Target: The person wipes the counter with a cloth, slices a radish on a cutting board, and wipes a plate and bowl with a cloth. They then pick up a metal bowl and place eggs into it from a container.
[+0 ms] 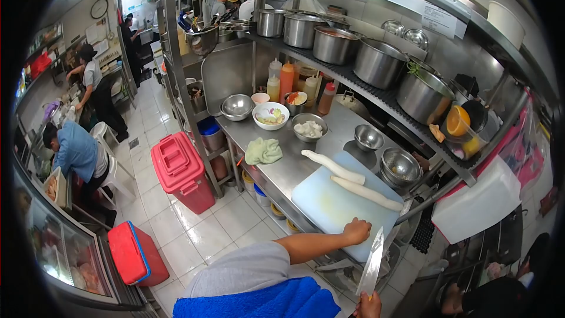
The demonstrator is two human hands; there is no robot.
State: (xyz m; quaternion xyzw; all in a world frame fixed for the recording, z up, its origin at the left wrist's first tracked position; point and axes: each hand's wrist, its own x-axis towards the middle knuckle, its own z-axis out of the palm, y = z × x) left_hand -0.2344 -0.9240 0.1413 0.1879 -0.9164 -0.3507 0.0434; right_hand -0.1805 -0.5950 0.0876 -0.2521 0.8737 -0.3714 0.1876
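Note:
A large kitchen knife [372, 264] points up and away from me, its handle wrapped in my right hand [369, 306] at the bottom of the view. My left hand [357, 231] is closed in a fist at the near right part of a pale cutting board [318, 200]; nothing shows in its fingers. Two long, peeled white radishes [333, 167] [366, 193] lie side by side across the far half of the board, apart from both hands. The knife blade is beside the board's right edge, touching neither radish.
Behind the board are a green cloth [263, 151], a bowl of white pieces [309, 127], a white bowl [271, 116] and sauce bottles [286, 79]. Steel pots [379, 63] line the shelf above. A red bin [183, 174] stands left; co-workers [82, 150] are beyond.

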